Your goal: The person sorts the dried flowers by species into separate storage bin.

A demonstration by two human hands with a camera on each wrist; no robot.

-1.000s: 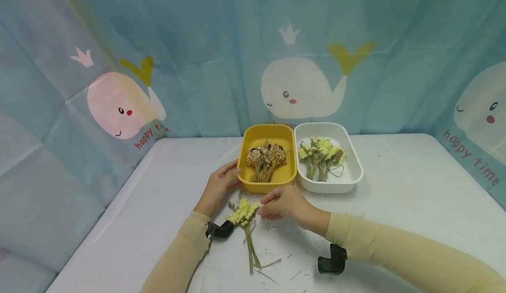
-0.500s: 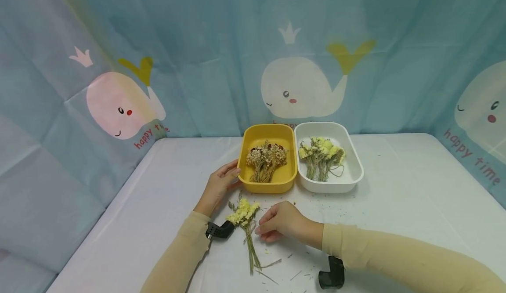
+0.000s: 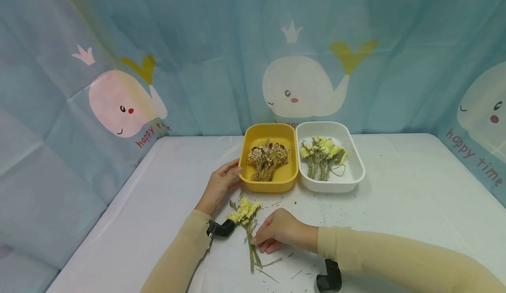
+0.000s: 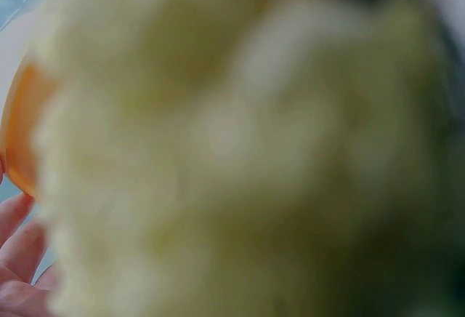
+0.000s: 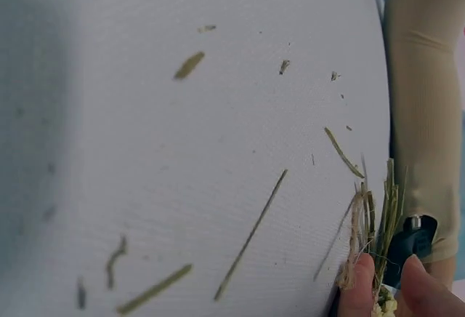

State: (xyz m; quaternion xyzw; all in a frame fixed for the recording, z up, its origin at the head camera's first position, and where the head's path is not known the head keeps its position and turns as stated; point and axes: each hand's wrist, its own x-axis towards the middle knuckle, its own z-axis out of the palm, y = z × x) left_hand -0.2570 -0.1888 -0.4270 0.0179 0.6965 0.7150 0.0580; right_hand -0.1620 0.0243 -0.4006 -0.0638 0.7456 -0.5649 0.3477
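My left hand (image 3: 218, 186) rests its fingertips against the left side of a yellow plastic tray (image 3: 268, 187). In the left wrist view, blurred yellow blossoms (image 4: 218, 150) hide most of the left hand. A bunch of dried yellow flowers (image 3: 244, 211) lies on the table below the tray, blossoms away from me and stems towards me. My right hand (image 3: 282, 231) is at the stems. In the right wrist view its thumb and a finger (image 5: 356, 288) stand apart on either side of the stems (image 5: 389, 219), beside a bit of twine (image 5: 352, 237).
Inside the yellow tray lie dried bunches with small pale and dark red blooms (image 3: 269, 154). A white tray (image 3: 332, 187) touches its right side and holds yellow dried flowers (image 3: 322, 150). Broken stem bits (image 3: 268, 276) litter the white table (image 3: 158, 222). A whale-print curtain (image 3: 213, 64) hangs behind.
My right hand has moved down towards me, from beside the yellow blossoms to the stems. The left hand, both trays and the bunch have stayed in place.
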